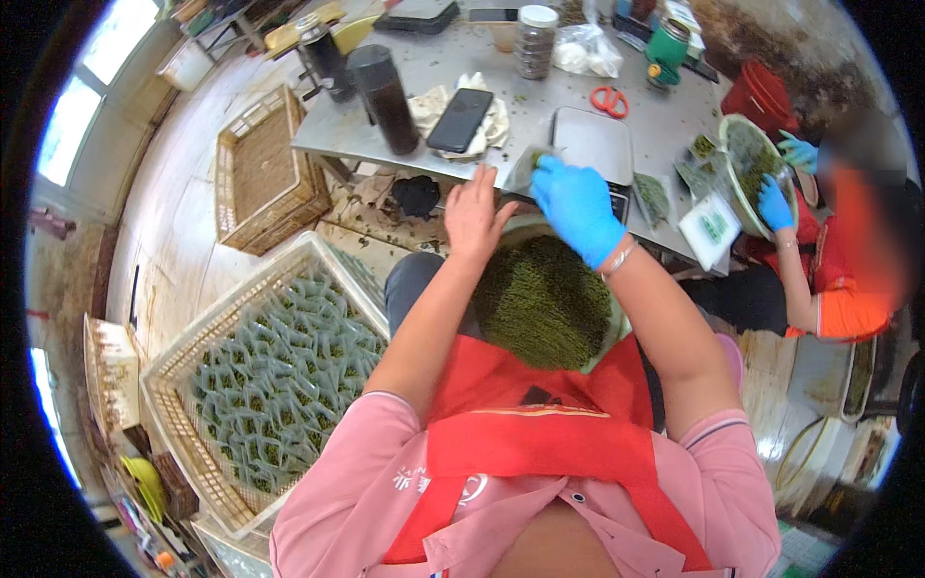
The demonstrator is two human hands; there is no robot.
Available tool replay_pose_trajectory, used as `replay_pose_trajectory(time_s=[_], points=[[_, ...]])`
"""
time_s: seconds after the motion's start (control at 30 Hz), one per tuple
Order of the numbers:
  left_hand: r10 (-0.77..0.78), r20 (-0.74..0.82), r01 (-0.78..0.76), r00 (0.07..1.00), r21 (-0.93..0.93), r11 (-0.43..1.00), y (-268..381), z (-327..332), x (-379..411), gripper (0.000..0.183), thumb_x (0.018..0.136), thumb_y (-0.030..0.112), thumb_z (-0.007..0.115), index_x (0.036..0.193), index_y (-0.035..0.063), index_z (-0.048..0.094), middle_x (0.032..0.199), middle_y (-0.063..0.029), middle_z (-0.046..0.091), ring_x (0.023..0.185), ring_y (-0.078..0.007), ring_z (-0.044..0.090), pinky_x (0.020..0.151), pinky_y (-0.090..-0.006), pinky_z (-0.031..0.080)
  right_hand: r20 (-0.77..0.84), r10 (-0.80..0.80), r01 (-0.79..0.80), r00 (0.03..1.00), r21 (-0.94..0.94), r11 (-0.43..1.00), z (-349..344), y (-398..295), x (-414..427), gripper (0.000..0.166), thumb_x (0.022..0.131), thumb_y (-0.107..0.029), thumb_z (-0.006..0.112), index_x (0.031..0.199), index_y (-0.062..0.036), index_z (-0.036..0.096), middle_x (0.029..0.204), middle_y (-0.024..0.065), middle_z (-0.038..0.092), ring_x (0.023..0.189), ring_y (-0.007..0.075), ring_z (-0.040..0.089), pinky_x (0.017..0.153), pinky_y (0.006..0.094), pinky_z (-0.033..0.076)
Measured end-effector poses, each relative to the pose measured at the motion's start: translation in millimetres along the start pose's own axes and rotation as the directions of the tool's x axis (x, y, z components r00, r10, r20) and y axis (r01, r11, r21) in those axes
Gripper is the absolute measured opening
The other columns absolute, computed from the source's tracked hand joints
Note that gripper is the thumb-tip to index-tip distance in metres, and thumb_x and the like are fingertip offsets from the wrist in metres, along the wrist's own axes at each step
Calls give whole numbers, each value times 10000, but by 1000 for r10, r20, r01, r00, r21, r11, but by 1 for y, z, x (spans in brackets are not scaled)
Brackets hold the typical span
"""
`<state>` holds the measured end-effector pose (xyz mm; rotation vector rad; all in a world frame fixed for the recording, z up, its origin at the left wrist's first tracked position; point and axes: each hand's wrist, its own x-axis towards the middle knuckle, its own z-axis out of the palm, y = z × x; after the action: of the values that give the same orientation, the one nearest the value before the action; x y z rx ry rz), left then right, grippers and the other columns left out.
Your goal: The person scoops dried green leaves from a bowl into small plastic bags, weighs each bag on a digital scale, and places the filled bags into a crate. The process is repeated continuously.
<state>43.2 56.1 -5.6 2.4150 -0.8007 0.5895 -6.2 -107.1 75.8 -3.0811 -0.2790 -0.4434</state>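
Note:
My right hand [576,209], in a blue glove, pinches a small clear plastic bag [523,170] with some green matter inside, at the table's front edge. My left hand [473,217] is bare and holds nothing; its thumb stands apart from the fingers, just left of the bag. On my lap, below both hands, rests a round pale basin [616,318] heaped with small dark-green grains [545,303]. Beyond the right hand sits a digital scale [592,144] with a bare metal pan. To its right lies a filled clear bag [652,196].
At left, a plastic crate [170,404] holds many upright filled bags [289,376]. The metal table [498,87] carries a phone [460,121], a dark flask [383,97], red-handled scissors [609,102] and a lidded jar [536,43]. A gloved co-worker [853,238] sits at right by another basin [731,155].

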Motion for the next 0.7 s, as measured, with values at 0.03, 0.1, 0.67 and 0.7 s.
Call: replay_pose_trajectory(time_s=[0.03, 0.1, 0.67, 0.7], points=[[-103, 101, 106, 990, -18, 994, -3, 2, -1, 492, 732, 278, 686, 1144, 95, 488, 913, -143, 645, 810, -322, 624, 657, -428, 479, -19, -96, 97, 995, 45, 994, -7, -19, -1, 114, 764, -167, 592, 840, -82, 591, 903, 100, 579, 663, 293, 599, 577, 425, 472], [-313, 203, 332, 928, -69, 941, -9, 14, -11, 368, 753, 278, 618, 1089, 172, 510, 778, -164, 641, 687, -359, 622, 572, -465, 464, 60, -67, 64, 996, 59, 996, -7, -41, -2, 126, 749, -156, 605, 859, -94, 597, 869, 94, 578, 668, 296, 599, 571, 401, 475], [-244, 230, 253, 942, -12, 967, -7, 21, -16, 548, 709, 107, 595, 1243, 93, 470, 848, -156, 642, 736, -335, 621, 656, -416, 490, 195, 96, -136, 976, 204, 969, 59, -53, -3, 205, 850, -150, 454, 1036, -93, 519, 809, 184, 612, 644, 364, 615, 526, 457, 492], [-218, 270, 217, 938, 34, 975, -5, 17, -12, 530, 719, 94, 564, 1240, 70, 468, 844, -155, 643, 737, -328, 624, 658, -409, 494, 185, 76, -113, 980, 197, 974, 66, -49, -3, 205, 867, -166, 434, 1042, -96, 517, 766, 185, 614, 645, 373, 613, 525, 463, 490]])
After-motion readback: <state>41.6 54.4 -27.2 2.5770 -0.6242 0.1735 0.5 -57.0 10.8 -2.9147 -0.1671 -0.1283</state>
